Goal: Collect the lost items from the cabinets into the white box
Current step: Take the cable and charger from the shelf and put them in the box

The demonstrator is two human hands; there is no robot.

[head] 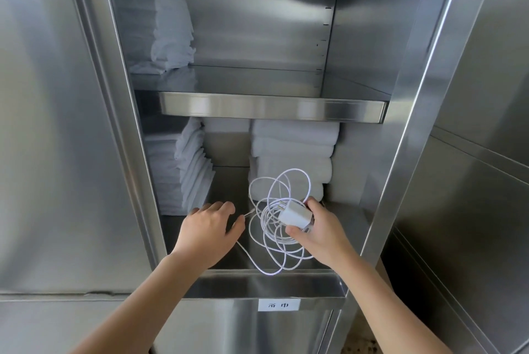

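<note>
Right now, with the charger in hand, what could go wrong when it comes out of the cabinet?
The right hand grips only the charger plug; the cable hangs in loose loops, and one reaches the shelf lip, so it may snag there. The connector end lies unheld by the left hand and could trail or catch. Upper loops sit right by the folded towels and might drag one forward.

The right hand (323,235) holds a white plug (296,215) between thumb and fingers. A white cord (274,239) hangs from it in messy loops that reach the steel shelf (272,286). The left hand (210,227) hovers with loose fingers, just beside the cord's end. Folded white towels (292,150) sit in piles behind.
</note>
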